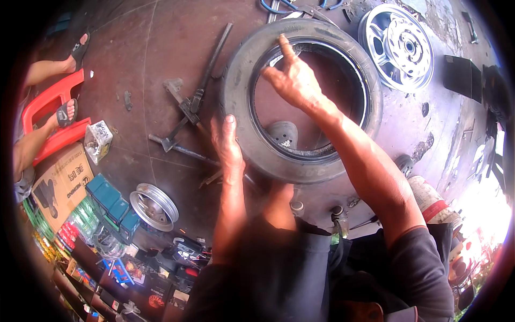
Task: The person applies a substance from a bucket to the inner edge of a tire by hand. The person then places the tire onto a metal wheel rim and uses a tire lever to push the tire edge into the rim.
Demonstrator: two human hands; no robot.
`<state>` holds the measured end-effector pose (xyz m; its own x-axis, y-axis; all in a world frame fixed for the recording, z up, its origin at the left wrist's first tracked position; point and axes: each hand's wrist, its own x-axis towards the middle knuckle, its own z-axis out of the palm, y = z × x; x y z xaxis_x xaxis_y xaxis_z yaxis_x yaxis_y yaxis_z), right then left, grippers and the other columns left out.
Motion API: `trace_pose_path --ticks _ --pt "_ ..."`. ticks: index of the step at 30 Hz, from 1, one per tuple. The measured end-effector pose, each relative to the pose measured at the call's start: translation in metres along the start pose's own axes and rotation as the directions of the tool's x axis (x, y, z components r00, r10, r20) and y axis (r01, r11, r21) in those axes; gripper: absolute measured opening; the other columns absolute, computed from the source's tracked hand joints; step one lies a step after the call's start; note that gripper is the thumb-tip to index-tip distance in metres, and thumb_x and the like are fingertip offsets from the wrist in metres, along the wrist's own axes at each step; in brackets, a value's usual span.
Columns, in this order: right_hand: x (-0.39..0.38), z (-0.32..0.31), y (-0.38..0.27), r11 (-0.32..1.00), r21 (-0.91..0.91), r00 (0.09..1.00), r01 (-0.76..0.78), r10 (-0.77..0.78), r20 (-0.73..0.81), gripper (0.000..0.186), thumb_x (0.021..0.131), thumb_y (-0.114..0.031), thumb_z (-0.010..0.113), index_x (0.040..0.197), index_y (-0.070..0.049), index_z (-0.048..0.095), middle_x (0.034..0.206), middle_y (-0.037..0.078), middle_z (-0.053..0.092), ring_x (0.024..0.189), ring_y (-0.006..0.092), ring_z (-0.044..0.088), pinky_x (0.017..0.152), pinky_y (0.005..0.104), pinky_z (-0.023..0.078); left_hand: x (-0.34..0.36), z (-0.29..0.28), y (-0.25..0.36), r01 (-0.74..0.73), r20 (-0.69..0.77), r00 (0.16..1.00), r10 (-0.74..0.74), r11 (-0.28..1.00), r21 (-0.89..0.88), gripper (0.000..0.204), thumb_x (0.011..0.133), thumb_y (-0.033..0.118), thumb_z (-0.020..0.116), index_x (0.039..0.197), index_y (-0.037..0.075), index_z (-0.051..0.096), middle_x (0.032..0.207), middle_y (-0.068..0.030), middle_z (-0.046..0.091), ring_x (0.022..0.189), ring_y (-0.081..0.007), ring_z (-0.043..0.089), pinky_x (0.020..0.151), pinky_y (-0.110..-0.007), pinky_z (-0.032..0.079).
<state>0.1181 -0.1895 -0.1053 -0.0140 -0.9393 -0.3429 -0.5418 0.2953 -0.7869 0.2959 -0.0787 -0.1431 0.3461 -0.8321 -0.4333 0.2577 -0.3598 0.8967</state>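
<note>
A worn black tyre (306,161) lies flat on the brown floor in front of me. My left hand (226,142) rests flat on its near-left sidewall, fingers together. My right hand (292,78) reaches across the opening with fingers spread, the fingertips touching the inner bead at the far side. Neither hand holds a tool. Through the tyre's opening I see the floor and a grey sandal (283,134).
Long tyre irons and a hammer (188,107) lie left of the tyre. A silver wheel rim (399,45) sits at the far right, a smaller rim (154,206) at lower left. Another person's sandalled feet (67,112) rest by a red stool (51,115). Boxes and bottles crowd the lower left.
</note>
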Motion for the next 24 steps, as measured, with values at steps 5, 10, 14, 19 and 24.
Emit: trace_pose_path --ticks 5,10,14,19,24 --pt "-0.006 -0.003 0.0 0.886 0.399 0.971 -0.237 0.201 0.129 0.062 0.081 -0.024 0.064 0.133 0.003 0.045 0.088 0.013 0.067 0.071 0.024 0.065 0.07 0.0349 0.054 -0.001 0.001 0.0 0.021 -0.001 1.0 -0.021 1.0 -0.012 0.06 0.09 0.032 0.063 0.134 -0.005 0.045 0.131 -0.015 0.052 0.118 -0.0227 0.049 0.102 -0.036 0.037" --pt "0.003 -0.019 -0.007 0.678 0.658 0.929 -0.326 0.359 0.091 0.043 0.087 -0.027 0.06 0.12 0.001 0.059 0.096 0.011 0.064 0.072 0.0193 0.061 0.062 0.0312 0.049 0.001 0.0 -0.002 -0.04 0.005 0.999 0.04 0.999 0.02 0.053 0.094 0.033 0.058 0.132 -0.001 0.047 0.124 -0.0114 0.055 0.113 -0.0204 0.052 0.099 -0.035 0.04" --pt "0.012 -0.015 -0.013 0.648 0.653 0.918 -0.393 0.316 0.239 0.036 0.09 -0.027 0.057 0.112 0.001 0.062 0.096 0.012 0.064 0.072 0.0192 0.062 0.061 0.0311 0.049 0.0 0.002 0.0 0.003 -0.005 1.0 -0.003 1.0 -0.002 0.054 0.094 0.033 0.058 0.133 -0.002 0.047 0.125 -0.0116 0.055 0.114 -0.0207 0.051 0.1 -0.035 0.04" --pt "-0.015 0.009 -0.021 0.976 -0.013 0.817 0.217 -0.175 0.549 0.031 0.09 -0.026 0.056 0.108 -0.002 0.063 0.09 0.019 0.065 0.071 0.0258 0.066 0.061 0.0364 0.052 -0.001 0.005 0.008 0.068 -0.103 0.993 -0.066 0.998 0.019 0.058 0.091 0.032 0.063 0.132 -0.005 0.046 0.128 -0.0154 0.053 0.116 -0.0231 0.05 0.1 -0.037 0.039" --pt "-0.11 -0.031 0.016 0.81 -0.343 0.603 0.475 -0.016 0.798 0.059 0.083 -0.039 0.067 0.123 0.004 0.056 0.075 0.016 0.059 0.074 0.0307 0.066 0.065 0.0397 0.051 0.001 0.0 0.009 -0.012 0.007 1.0 0.012 0.995 0.095 0.053 0.092 0.034 0.06 0.13 -0.003 0.048 0.125 -0.0137 0.054 0.114 -0.0228 0.051 0.098 -0.036 0.04"
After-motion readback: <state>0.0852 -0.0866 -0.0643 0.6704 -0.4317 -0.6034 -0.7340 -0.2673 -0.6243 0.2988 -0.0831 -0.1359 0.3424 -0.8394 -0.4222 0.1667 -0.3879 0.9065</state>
